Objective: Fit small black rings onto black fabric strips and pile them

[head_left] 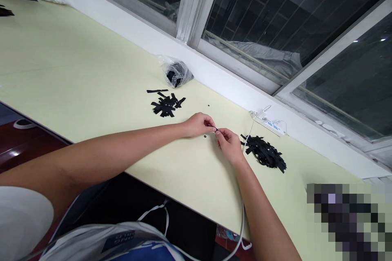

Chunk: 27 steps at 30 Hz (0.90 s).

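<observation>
Both my hands meet over the pale yellow table [183,163], pinching a small black strip [212,127] between them. My left hand [199,125] is closed on the strip's left end. At its right end, the fingertips of my right hand [229,143] are closed too; the fingers hide much of it. A small black round piece [205,136] lies just below my hands, and another dark dot [208,105] lies above them. To the left is a small pile of black strips [165,105] with shiny dots. A larger heap of black strips [265,151] lies right of my right hand.
A clear plastic bag [177,74] with black pieces stands near the wall. A white power strip [269,124] sits along the wall, and its white cable [243,212] crosses the table by my right forearm. A pixelated dark area [346,220] covers the lower right.
</observation>
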{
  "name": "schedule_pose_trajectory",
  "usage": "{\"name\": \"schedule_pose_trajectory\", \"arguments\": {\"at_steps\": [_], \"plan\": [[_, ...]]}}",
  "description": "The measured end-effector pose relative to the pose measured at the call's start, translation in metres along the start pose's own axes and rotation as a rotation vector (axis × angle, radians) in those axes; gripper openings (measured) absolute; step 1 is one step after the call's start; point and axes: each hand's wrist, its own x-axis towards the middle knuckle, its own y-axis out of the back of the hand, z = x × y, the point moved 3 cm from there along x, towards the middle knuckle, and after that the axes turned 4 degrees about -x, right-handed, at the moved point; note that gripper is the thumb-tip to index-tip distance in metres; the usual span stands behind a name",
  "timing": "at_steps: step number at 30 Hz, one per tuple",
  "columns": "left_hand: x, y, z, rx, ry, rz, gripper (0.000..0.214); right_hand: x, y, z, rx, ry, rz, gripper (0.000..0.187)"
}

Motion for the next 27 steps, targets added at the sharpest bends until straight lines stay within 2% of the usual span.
{"name": "schedule_pose_trajectory", "arguments": {"at_steps": [4,10,20,27], "plan": [[-0.0012,-0.002,0.0024,0.088,-0.053,0.05,0.011,0.0001,0.0003,0.0011,-0.017,0.013,0.022,0.034],[-0.0026,-0.0047,0.002,0.099,-0.028,0.051,0.011,-0.0001,-0.0003,0.0018,-0.016,0.007,0.021,0.034],[0.0021,-0.005,0.0018,-0.219,-0.029,-0.028,0.011,-0.0013,0.0018,-0.0036,0.051,0.039,0.065,0.036],[0.0014,-0.004,0.0041,-0.279,-0.012,-0.058,0.012,-0.0018,0.0028,-0.0048,0.064,0.034,0.057,0.03]]}}
